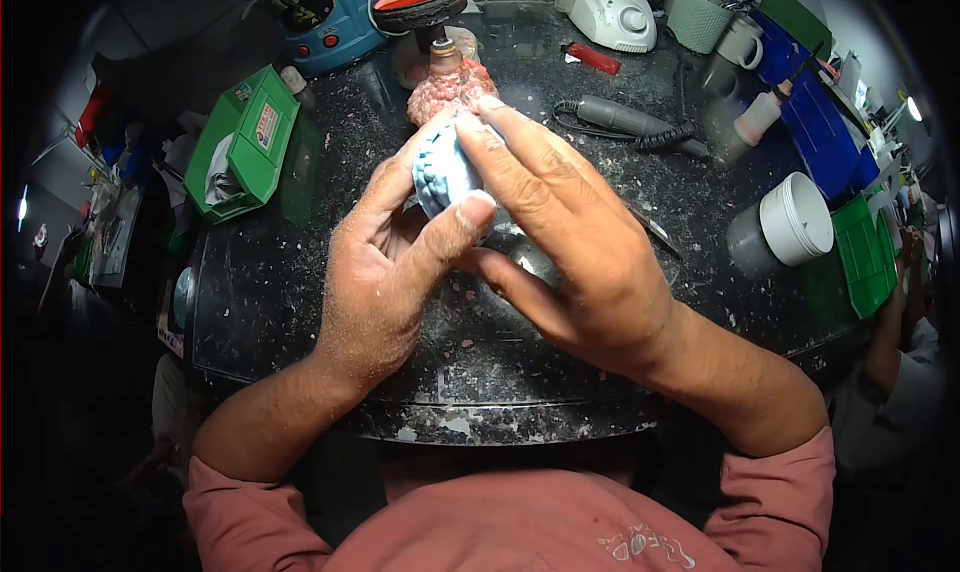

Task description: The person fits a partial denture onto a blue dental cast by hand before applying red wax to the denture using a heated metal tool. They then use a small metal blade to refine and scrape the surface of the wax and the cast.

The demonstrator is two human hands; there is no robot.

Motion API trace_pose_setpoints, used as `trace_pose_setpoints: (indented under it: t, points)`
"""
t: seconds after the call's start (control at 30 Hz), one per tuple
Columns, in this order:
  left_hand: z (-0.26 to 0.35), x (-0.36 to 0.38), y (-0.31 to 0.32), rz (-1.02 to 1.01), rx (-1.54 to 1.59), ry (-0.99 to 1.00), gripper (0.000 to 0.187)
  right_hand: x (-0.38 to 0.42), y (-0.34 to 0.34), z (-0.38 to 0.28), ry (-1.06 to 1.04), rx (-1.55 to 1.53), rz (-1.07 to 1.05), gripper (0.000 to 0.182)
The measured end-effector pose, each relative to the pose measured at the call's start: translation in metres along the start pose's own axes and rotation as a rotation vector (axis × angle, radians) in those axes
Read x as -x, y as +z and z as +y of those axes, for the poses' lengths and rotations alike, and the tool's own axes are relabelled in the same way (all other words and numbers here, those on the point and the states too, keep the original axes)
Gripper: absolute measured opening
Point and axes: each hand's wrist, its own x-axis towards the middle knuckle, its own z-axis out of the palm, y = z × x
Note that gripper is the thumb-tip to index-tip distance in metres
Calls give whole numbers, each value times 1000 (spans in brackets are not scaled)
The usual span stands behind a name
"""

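Between my two hands is a pale blue-white dental cast (pixel 436 172), tilted, with its row of teeth along the left side. My left hand (pixel 372 287) is closed around it from below and the left, the thumb pressing on its near face. From the right, my right hand (pixel 585 237) lays its long fingers over the cast's top and right side, with the thumb lower down behind my left thumb. Fingers cover much of the cast. Just beyond the fingertips stands a lumpy pink mass (pixel 440 97) around a metal-topped neck.
A black round dish with red contents (pixel 420 2) rises at the back. Around the dark bench (pixel 480 402) are a green bin (pixel 250 142), a blue machine (pixel 335 22), a white control box (pixel 610 12), a corded handpiece (pixel 625 120), a red tube (pixel 592 58) and a white tub (pixel 797 219).
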Motion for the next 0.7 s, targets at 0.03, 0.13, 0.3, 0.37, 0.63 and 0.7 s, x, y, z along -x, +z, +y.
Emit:
trace_pose_setpoints:
  t: [0.03, 0.13, 0.3, 0.37, 0.63, 0.7]
  points:
    - [3, 0, 3, 51, 40, -37, 62, 0, 3, -1, -14, 2, 17, 74]
    - [7, -3, -5, 91, 105, -45, 53, -7, 0, 7, -83, -87, 48, 75]
    - [12, -6, -19, -74, -120, 300, 66, -11, -30, 30, -123, -270, 16, 78]
    - [9, -6, -26, -110, -173, 391, 70, -13, -29, 29, -204, -312, 90, 75]
    - [14, -9, -27, -213, -334, 510, 65, -17, -31, 29, -390, -149, 181, 76]
    - [14, -9, -27, -210, -337, 510, 65, -17, -31, 30, -390, -163, 175, 78]
